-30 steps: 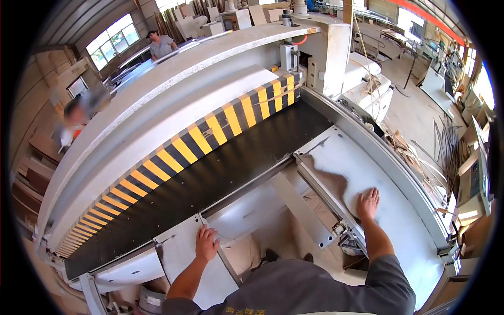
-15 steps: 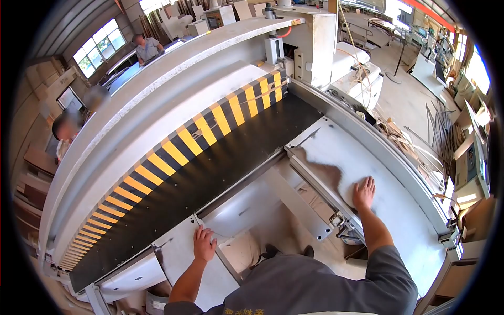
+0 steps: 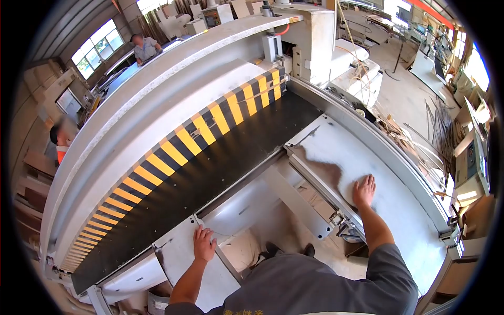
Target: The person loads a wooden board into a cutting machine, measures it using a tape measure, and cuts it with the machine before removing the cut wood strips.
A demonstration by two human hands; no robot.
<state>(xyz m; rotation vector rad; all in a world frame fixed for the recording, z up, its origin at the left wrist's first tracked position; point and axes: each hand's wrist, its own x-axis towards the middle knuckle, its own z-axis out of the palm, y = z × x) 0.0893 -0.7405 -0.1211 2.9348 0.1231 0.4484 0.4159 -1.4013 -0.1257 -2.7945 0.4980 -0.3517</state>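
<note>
My hands lie well apart from each other, both palm down with the fingers extended: the left hand (image 3: 205, 244) sits close to the near edge of the black bed (image 3: 231, 163), while the right hand (image 3: 364, 191) lies farther from that edge, toward the bed's right end. Beyond the bed, I see the pale machine frame (image 3: 152, 86) arching along its far side. The bed itself is a long dark surface, dotted with small light spots. Along its far edge runs the striped guard (image 3: 187, 140), banded in black and yellow. The right plate (image 3: 401, 226), broad and of grey metal, extends from the near side of the bed at its right end; my right hand rests flat on its upper face. The left plate (image 3: 178, 254), narrower, extends from the same side farther left; my left hand rests on it, thumb at the inner edge, though I cannot tell whether the thumb presses there. Between the two plates, a flat bar (image 3: 299, 202) points away from the bed. A dark-edged patch (image 3: 329, 170) marks the right plate, between my right hand and the bed. On the floor, on the bed's near side, I make out dark shoes (image 3: 308, 250).
</note>
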